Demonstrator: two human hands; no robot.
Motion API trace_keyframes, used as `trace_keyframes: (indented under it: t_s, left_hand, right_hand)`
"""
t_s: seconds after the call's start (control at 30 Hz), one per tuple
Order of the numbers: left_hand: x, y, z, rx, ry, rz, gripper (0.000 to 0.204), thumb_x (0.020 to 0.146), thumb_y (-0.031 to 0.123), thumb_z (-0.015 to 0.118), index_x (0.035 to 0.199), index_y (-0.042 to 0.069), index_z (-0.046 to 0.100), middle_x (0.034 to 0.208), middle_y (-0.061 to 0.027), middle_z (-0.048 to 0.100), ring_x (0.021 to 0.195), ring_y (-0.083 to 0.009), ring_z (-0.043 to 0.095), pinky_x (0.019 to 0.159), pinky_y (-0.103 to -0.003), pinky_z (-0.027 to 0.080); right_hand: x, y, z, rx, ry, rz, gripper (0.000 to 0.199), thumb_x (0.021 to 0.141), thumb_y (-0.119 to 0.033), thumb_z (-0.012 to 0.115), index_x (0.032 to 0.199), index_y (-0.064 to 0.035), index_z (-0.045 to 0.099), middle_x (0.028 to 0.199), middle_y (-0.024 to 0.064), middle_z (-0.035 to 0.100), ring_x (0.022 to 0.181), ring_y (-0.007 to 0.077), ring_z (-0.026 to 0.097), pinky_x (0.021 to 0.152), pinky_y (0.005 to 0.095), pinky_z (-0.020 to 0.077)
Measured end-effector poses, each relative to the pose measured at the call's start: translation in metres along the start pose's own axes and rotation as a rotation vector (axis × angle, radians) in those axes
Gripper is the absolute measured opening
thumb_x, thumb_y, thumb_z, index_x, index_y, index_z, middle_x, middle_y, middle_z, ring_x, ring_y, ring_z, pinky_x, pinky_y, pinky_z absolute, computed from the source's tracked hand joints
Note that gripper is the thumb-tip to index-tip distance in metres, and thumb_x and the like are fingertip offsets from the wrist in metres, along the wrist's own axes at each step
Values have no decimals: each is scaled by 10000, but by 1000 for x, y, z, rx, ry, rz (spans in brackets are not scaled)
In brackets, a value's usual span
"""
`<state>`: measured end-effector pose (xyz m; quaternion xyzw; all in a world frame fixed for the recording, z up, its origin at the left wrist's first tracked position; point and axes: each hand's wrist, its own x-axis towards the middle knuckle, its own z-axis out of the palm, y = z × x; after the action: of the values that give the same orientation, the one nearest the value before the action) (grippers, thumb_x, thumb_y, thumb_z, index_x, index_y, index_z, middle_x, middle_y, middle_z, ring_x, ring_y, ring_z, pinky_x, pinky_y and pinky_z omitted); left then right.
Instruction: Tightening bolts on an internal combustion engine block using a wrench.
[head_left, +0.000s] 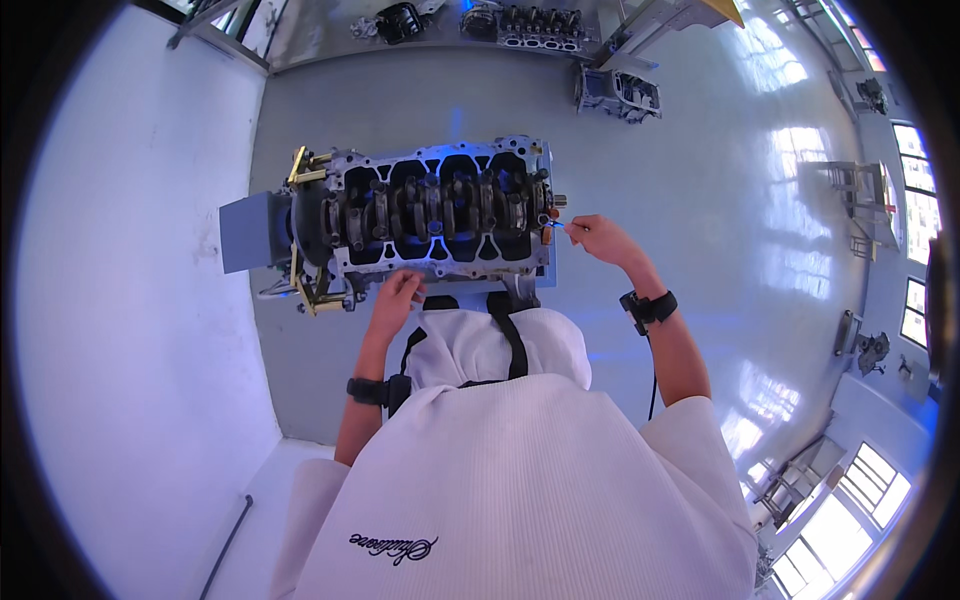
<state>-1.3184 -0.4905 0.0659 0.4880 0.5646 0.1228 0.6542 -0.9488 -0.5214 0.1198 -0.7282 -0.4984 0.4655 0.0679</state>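
A metal engine block (440,268) lies open side up in front of me, with a dark crankshaft (433,212) running along it. At the block's right end, my right hand (598,240) pinches a thin rod-like tool (558,225). The tool's tip points left at the end of the crankshaft, but whether it touches is too small to tell. My left hand (402,289) is at the block's near edge, left of the middle. Its fingers are curled together, and anything within them is hidden.
A stand with yellow brackets (300,270) and a grey box (250,232) carries the block's left end. White wall (140,260) rises at the left. Behind, a metal bench (330,50) bears engine parts, and another metal casting (620,95) stands at the far right.
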Motion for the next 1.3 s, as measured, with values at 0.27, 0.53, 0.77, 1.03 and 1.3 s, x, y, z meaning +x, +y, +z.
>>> trace_keyframes:
  t_s: [0.27, 0.53, 0.77, 1.03, 1.3]
  left_hand:
    - [-2, -17, -8, -51, 28, -26, 213, 898, 193, 432, 1012, 60, 554, 851, -29, 607, 708, -103, 560, 613, -237, 419]
    - [-2, -19, -16, -35, 21, -51, 226, 897, 201, 435, 1021, 54, 555, 846, -27, 600, 707, -106, 559, 613, -238, 419]
    - [1, -20, -15, -22, 1, -40, 222, 895, 206, 443, 1005, 51, 556, 843, -29, 603, 703, -104, 555, 608, -239, 422]
    - [4, -12, -15, -20, 14, 26, 218, 897, 211, 442, 993, 50, 553, 839, -32, 609, 700, -102, 555, 604, -234, 422]
    - [-7, -15, -18, -3, 39, -7, 223, 900, 217, 443, 997, 51, 557, 840, -26, 605, 697, -101, 555, 600, -232, 420]
  right_hand:
    - [-2, 14, 33, 156, 25, 99, 390, 901, -345, 421, 783, 3, 551, 633, 108, 538, 598, 244, 505, 589, 361, 405]
    - [-9, 8, 43, 597, -43, 318, 403, 914, -378, 416, 683, -61, 507, 534, -16, 402, 464, 96, 358, 419, 282, 290]
    - [-10, 13, 68, 467, 211, 198, 376, 910, -364, 428, 730, -53, 538, 520, -20, 399, 447, 83, 366, 410, 264, 290]
    - [-30, 9, 28, 253, -30, 188, 391, 918, -345, 421, 729, -22, 538, 516, 41, 453, 411, 131, 438, 385, 279, 360]
    - [-28, 14, 28, 157, -26, 128, 425, 930, -364, 395, 682, -33, 498, 462, 34, 426, 345, 134, 407, 349, 282, 339]
